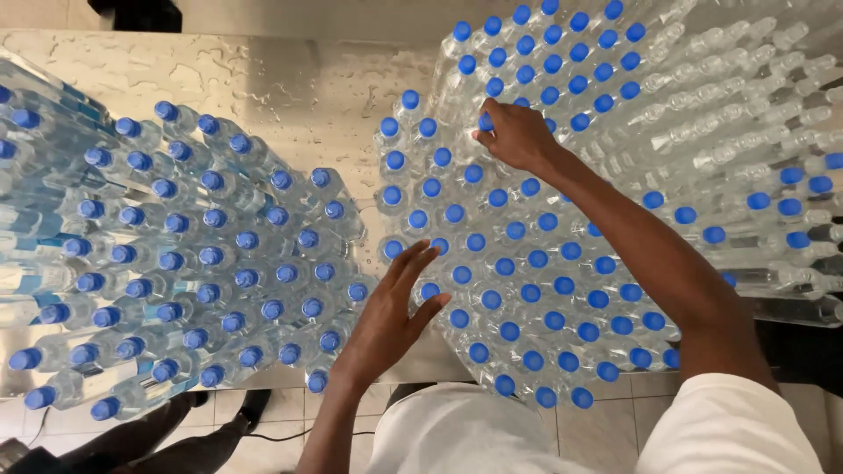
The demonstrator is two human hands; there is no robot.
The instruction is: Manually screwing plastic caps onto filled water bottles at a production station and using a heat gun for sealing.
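On the steel table (290, 83), left hand (395, 312) open, right hand (518, 136) pinching a bottle cap (486, 122).

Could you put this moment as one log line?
left hand: flat against right bottle cluster | right hand: fingers on blue cap | left bottle cluster: untouched

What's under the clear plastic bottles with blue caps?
A wet, shiny metal table shows between the two groups of clear plastic bottles. Directly beneath them the bottles themselves cover it.

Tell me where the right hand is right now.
In the head view, the right hand is upper centre, fingers on a blue-capped bottle in the right-hand cluster of bottles.
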